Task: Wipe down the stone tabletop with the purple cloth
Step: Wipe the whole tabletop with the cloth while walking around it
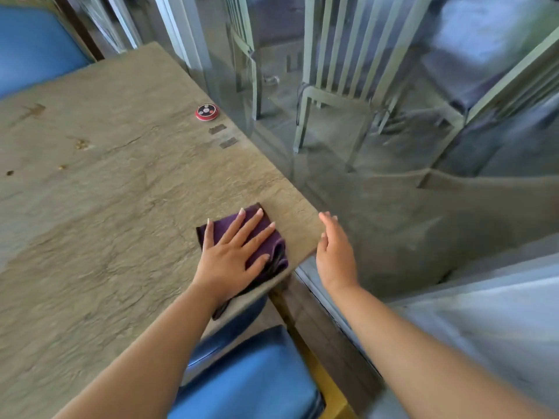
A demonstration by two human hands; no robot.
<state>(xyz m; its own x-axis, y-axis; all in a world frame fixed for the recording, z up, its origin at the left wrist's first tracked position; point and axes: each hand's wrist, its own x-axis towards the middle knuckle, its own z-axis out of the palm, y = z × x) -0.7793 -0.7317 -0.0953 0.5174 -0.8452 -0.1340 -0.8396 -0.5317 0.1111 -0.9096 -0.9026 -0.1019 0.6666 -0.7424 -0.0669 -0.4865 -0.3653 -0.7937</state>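
Note:
The stone tabletop [106, 182] is grey-brown and rough, filling the left half of the view. A folded purple cloth [272, 240] lies at its near right corner, one end hanging over the near edge. My left hand [233, 255] presses flat on the cloth with fingers spread. Just past the table's right corner, my right hand [334, 255] hovers off the table with its fingers loosely extended and nothing in it. Small yellowish crumbs and stains [81, 144] dot the far left of the tabletop.
A round red and black call button [206, 112] sits near the table's right edge, with two small metal plates [223, 136] beside it. A glass wall [332, 131] runs along the right edge. Blue seats stand at the near side [251, 379] and far left [33, 43].

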